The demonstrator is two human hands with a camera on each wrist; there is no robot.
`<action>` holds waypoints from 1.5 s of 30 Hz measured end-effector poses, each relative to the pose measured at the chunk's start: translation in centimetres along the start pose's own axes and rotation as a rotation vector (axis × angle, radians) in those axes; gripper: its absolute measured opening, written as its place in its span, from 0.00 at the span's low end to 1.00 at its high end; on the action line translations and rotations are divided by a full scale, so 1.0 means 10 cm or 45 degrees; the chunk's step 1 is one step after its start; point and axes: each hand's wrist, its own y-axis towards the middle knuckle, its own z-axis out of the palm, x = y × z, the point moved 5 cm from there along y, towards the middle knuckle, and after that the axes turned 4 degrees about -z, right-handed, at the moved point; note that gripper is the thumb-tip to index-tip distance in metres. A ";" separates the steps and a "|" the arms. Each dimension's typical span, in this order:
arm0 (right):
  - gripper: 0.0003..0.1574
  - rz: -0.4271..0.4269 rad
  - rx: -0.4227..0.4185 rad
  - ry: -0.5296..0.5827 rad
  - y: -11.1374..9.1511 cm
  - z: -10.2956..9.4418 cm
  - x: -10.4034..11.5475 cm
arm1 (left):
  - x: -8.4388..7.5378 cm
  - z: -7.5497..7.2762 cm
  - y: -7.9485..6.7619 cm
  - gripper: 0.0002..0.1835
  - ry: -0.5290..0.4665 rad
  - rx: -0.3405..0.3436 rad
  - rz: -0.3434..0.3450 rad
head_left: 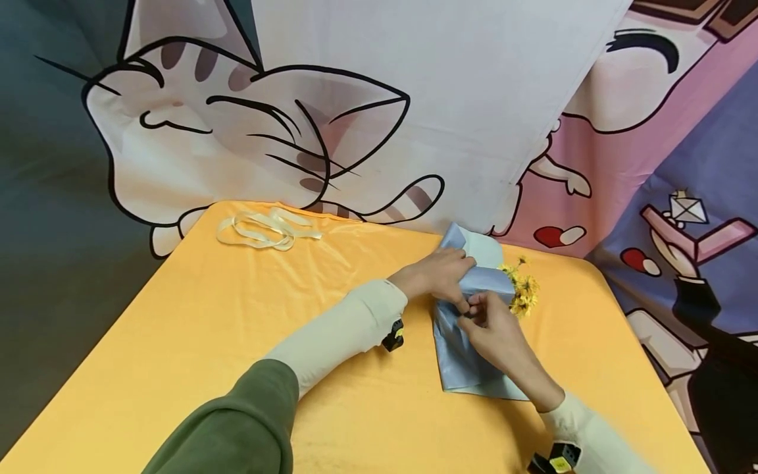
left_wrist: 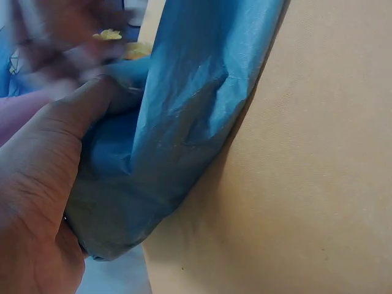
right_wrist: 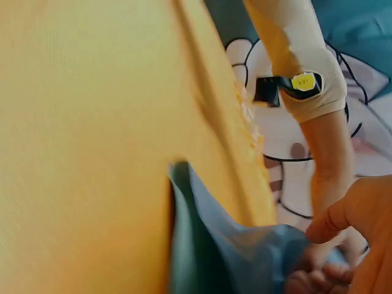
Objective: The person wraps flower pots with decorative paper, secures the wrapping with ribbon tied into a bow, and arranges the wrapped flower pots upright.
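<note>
A sheet of blue wrapping paper [head_left: 458,355], pale green on its other face, lies folded around a bunch of yellow flowers [head_left: 524,289]. Only the blooms show, poking out at the right side. My left hand [head_left: 441,273] grips the folded paper from the left; in the left wrist view its thumb presses on the blue paper [left_wrist: 184,116]. Close to the left thumb, my right hand [head_left: 494,329] has bent fingers and pinches at the paper's fold. That hand is blurred in the left wrist view, and its fingertips are partly hidden in the right wrist view.
A loosely coiled cream ribbon [head_left: 266,230] lies at the table's back left. The yellow cloth [head_left: 355,421] covers the table, whose back edge meets a cartoon-printed curtain [head_left: 474,131]. Small black devices [head_left: 393,336] are strapped to both wrists.
</note>
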 end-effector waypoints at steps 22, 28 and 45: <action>0.92 0.391 0.137 0.348 -0.08 0.32 -0.26 | 0.00 0.00 0.08 0.47 -0.121 0.148 0.040; 1.00 0.426 0.158 0.272 -0.07 0.39 -0.22 | 0.07 -0.05 0.05 0.48 -0.241 0.264 0.080; 1.00 0.422 0.128 0.185 -0.03 0.44 -0.19 | 0.22 -0.13 0.07 0.55 -0.230 0.478 0.150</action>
